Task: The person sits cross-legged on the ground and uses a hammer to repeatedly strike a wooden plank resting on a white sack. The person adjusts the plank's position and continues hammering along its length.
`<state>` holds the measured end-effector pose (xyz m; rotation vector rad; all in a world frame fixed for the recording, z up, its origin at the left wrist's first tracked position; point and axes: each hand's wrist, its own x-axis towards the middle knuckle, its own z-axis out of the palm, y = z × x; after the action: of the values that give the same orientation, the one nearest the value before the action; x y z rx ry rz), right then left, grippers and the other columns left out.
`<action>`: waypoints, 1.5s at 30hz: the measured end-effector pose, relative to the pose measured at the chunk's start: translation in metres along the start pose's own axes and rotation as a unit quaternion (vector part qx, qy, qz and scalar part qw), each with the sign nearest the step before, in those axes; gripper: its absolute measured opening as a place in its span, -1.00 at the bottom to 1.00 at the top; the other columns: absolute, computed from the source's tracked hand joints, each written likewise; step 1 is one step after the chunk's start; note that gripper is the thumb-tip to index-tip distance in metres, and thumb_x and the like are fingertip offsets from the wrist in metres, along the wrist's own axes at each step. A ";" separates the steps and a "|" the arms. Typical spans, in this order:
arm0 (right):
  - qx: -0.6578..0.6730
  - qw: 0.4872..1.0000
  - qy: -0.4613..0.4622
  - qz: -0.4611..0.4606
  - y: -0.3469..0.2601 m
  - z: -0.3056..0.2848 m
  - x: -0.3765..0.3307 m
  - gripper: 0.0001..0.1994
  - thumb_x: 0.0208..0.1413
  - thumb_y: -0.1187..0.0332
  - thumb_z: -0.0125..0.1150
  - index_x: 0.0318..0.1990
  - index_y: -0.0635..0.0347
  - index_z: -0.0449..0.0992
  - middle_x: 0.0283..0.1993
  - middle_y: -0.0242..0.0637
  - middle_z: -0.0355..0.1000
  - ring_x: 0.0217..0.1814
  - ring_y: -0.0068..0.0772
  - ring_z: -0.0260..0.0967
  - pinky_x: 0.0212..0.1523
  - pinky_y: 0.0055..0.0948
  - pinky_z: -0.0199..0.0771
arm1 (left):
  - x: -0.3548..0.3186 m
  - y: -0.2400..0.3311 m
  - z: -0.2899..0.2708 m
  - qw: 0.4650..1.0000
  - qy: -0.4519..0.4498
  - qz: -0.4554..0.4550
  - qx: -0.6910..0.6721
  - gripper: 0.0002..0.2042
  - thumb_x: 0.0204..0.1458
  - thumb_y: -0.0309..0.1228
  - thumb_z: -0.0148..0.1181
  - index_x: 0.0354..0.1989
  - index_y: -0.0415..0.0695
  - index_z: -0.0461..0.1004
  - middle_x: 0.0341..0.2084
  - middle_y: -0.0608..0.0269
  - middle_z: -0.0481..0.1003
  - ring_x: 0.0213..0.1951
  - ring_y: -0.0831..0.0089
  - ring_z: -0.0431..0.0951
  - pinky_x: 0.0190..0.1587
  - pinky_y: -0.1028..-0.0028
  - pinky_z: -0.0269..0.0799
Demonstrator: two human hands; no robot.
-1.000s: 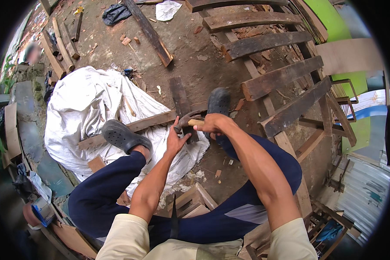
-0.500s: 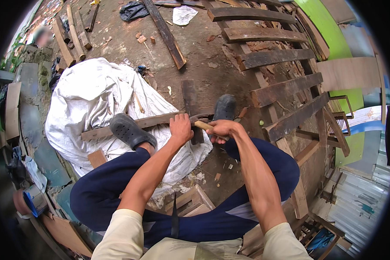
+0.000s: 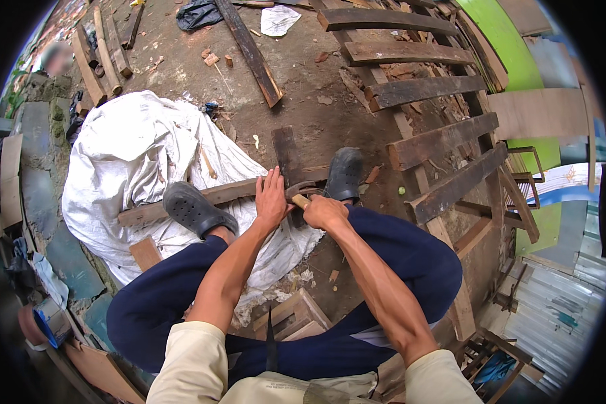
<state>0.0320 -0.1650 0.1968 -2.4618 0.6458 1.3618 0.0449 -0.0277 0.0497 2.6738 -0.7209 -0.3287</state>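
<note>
The right hand (image 3: 325,213) has its grip wrapped round the wooden handle of a hammer (image 3: 301,200), thumb side up. The hammer's dark head is just beyond that hand, at the spot where a short board (image 3: 285,149) crosses a long board (image 3: 232,192). Whether the head touches the wood is too small to tell. The left hand (image 3: 272,200) is laid flat over the long board just left of the crossing, its grip wide, fingers straight and pointing away from the person, holding nothing.

The long board runs from the white sheet (image 3: 124,141) on the left to the right shoe (image 3: 344,172). The left shoe (image 3: 195,207) lies over it near its left part. The short board points away from the person, its far end on bare ground.

Ahead, a dark beam (image 3: 249,52) lies on the ground near a black bag (image 3: 198,15) and a white scrap (image 3: 279,21). To the right is a slatted frame (image 3: 444,131), with a small green thing (image 3: 401,190) beside it
</note>
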 end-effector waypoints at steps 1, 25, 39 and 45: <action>0.021 1.000 0.015 0.000 0.002 -0.002 -0.003 -0.56 0.21 0.07 0.06 0.11 0.15 0.52 0.12 -0.02 0.50 0.22 0.00 0.43 0.17 -0.11 0.39 | -0.001 -0.001 -0.002 1.000 0.001 0.001 -0.001 -0.05 -0.30 -0.02 0.52 0.27 -0.26 0.22 0.41 0.01 0.08 0.43 0.21 0.07 0.43 0.10 -0.06; 0.173 0.944 -0.236 -0.149 0.112 -0.082 0.058 -0.44 -0.02 0.00 0.50 0.08 0.10 0.59 -0.75 -0.49 0.19 -0.79 -0.65 0.10 -0.74 -0.50 0.08 | 0.121 0.009 -0.031 0.922 -0.114 -0.312 -0.197 -0.10 -0.28 0.04 0.49 0.14 -0.36 0.28 0.01 -0.27 0.46 0.04 -0.09 0.53 0.12 0.14 0.45; 0.200 0.933 -0.261 -0.144 0.112 -0.076 0.074 -0.44 0.04 -0.06 0.42 0.10 0.09 0.57 -0.69 -0.46 0.26 -0.78 -0.64 0.14 -0.77 -0.52 0.12 | 0.096 -0.041 -0.002 0.776 -0.057 -0.243 -0.579 -0.02 -0.15 -0.19 0.52 0.35 -0.36 0.00 0.02 -0.08 0.48 -0.04 0.25 0.55 -0.06 0.37 0.49; 0.083 0.977 -0.176 -0.081 0.065 -0.068 0.048 -0.47 0.15 -0.08 0.27 0.10 0.13 0.56 -0.63 -0.36 0.33 -0.72 -0.53 0.21 -0.73 -0.40 0.17 | 0.085 -0.041 0.000 0.801 -0.058 -0.219 -0.555 -0.07 -0.04 -0.21 0.46 0.35 -0.37 -0.05 0.06 -0.11 0.45 -0.03 0.27 0.54 -0.04 0.35 0.49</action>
<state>0.0721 -0.2628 0.1918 -2.0237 0.4449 1.5557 0.1346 -0.0391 0.0227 1.6236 0.1310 -0.7512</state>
